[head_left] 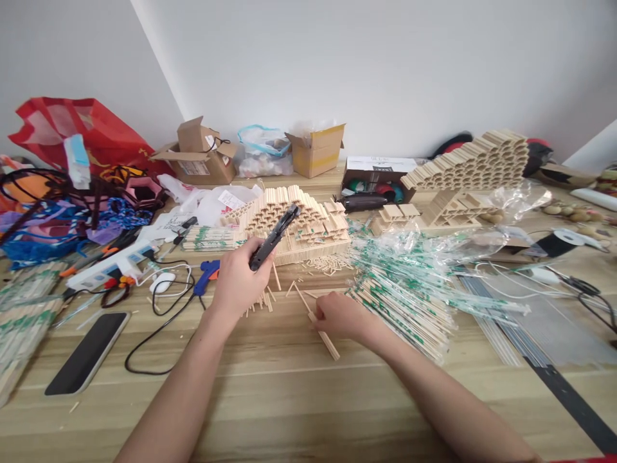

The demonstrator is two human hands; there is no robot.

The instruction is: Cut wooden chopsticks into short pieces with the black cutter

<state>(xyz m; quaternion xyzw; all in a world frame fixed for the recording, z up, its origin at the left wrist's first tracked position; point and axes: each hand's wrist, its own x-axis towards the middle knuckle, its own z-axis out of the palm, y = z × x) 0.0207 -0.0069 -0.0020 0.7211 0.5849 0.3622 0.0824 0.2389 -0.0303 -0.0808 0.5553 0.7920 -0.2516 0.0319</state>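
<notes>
The left hand (240,283) is closed around the handles of a black cutter (274,236), raised just before the stick model (308,218). The right hand (340,315) pinches a stick pair (329,344) lying on the counter (289,399), beside the wrapped sticks (405,302). Offcuts (265,299) lie between the hands

Black cutter (274,236) aloft, tilted, tip pointing up-right; pale wooden chopstick (328,344) below-right, lying diagonal, upper end gripped.
</notes>
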